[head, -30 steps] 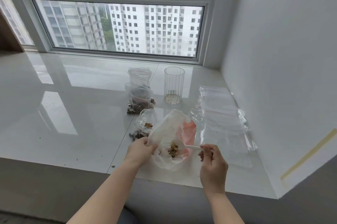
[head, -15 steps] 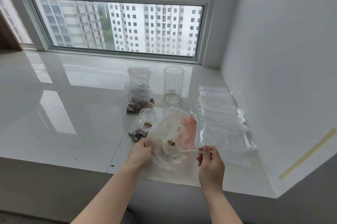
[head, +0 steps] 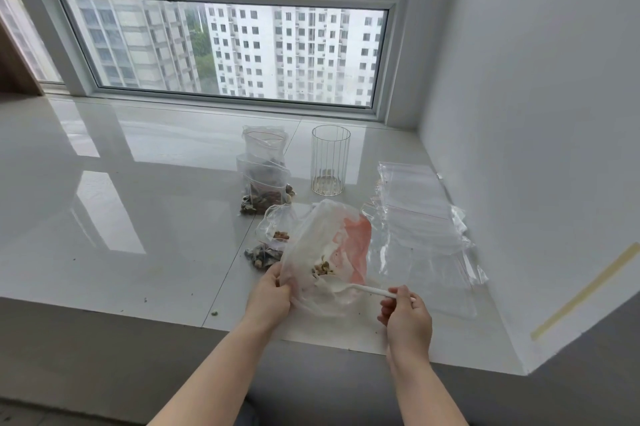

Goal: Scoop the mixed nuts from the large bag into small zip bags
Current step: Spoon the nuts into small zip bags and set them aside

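On the glossy sill's near edge, the left hand (head: 268, 294) grips the large bag (head: 325, 252), now slumped lower than a second ago; the spoon (head: 349, 287), bowl emptied into it, lies crosswise, handle pointing right into the right hand (head: 407, 316), which pinches it

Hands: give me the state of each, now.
Left hand: grips the large bag's edge.
Right hand: pinches the white spoon's handle.
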